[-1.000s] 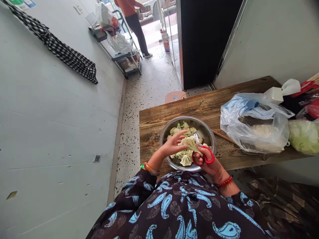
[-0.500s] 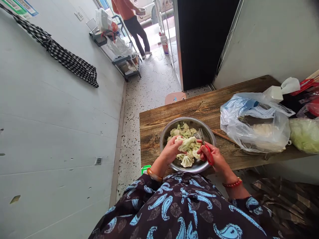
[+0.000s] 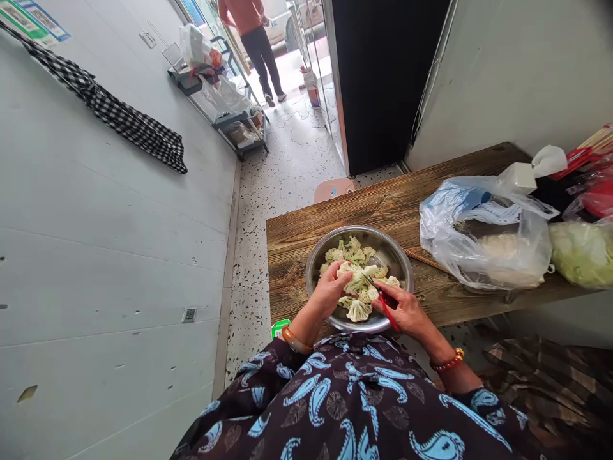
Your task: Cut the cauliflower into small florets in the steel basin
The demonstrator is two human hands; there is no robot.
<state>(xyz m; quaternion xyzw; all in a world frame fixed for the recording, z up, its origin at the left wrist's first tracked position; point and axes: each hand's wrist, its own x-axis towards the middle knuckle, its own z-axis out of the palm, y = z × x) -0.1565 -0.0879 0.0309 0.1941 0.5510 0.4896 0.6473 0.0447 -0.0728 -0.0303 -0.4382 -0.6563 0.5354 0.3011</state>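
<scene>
My left hand (image 3: pixel 327 289) is closed on a piece of cauliflower (image 3: pixel 355 278), held over a steel bowl (image 3: pixel 405 254). Red-handled scissors (image 3: pixel 387 309) are in my right hand (image 3: pixel 403 312), their blades pointing up and left against the stem of that piece. Below, several cut cauliflower florets (image 3: pixel 359 310) lie in the bowl, and more are heaped along its far side. My fingers partly cover the held piece and the scissor handles.
The bowl stands near the left end of a wooden table (image 3: pixel 292 255). To its right are a chopstick (image 3: pixel 425 258), a clear plastic bag (image 3: pixel 483 236) and a wrapped green vegetable (image 3: pixel 582 252). A pink stool (image 3: pixel 334 190) is beyond the table. Near the doorway are a cart (image 3: pixel 239 118) and a person (image 3: pixel 256 48).
My right hand has turned the scissors from pointing upward to pointing left, bringing the blades to the cauliflower stem. My left hand stays nearly still. The person at the doorway has turned and shifted.
</scene>
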